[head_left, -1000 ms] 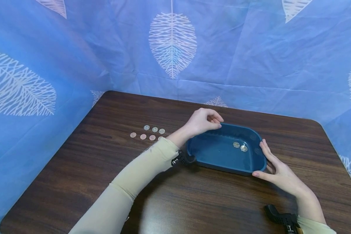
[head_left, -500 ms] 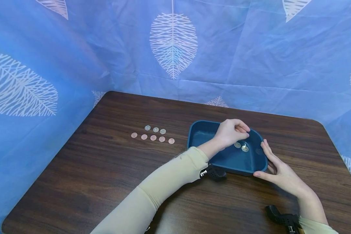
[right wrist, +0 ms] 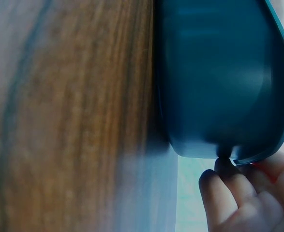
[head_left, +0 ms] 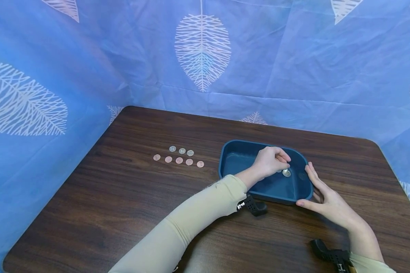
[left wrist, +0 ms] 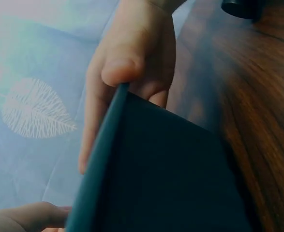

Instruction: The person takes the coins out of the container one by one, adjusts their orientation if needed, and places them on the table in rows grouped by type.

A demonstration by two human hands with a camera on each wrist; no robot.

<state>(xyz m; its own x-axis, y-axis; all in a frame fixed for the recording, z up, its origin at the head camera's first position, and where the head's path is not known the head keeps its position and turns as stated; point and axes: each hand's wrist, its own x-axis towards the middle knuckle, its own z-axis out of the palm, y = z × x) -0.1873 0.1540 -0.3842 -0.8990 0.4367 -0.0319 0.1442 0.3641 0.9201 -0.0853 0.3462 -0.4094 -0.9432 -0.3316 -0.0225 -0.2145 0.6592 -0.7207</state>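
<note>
A deep blue plastic tub (head_left: pixel 237 159) stands on the table. My left hand (head_left: pixel 270 161) reaches down inside it, thumb and forefinger close together at two silvery coins (head_left: pixel 286 173), one of which is mostly covered by the fingers. Whether a coin is pinched cannot be made out. At the tub's right end, my right hand (head_left: pixel 328 199) holds the near corner, thumb on the near side and fingers along the end wall. The right wrist view shows its curled fingers (right wrist: pixel 243 193) against the tub's end; the left wrist view shows its thumb (left wrist: pixel 121 72) at the rim.
Left of the tub lie two rows of coins on the dark wooden table (head_left: pixel 123 197): three silvery coins (head_left: pixel 182 151) behind, several copper coins (head_left: pixel 179 160) in front. A blue leaf-patterned cloth (head_left: pixel 259 68) hangs behind the table. Black wrist mounts (head_left: pixel 328 254) project from both sleeves.
My left hand has moved right from over the tub's far rim, then down to the coins inside it, uncovering the last copper coin. The right hand stays at the tub's corner.
</note>
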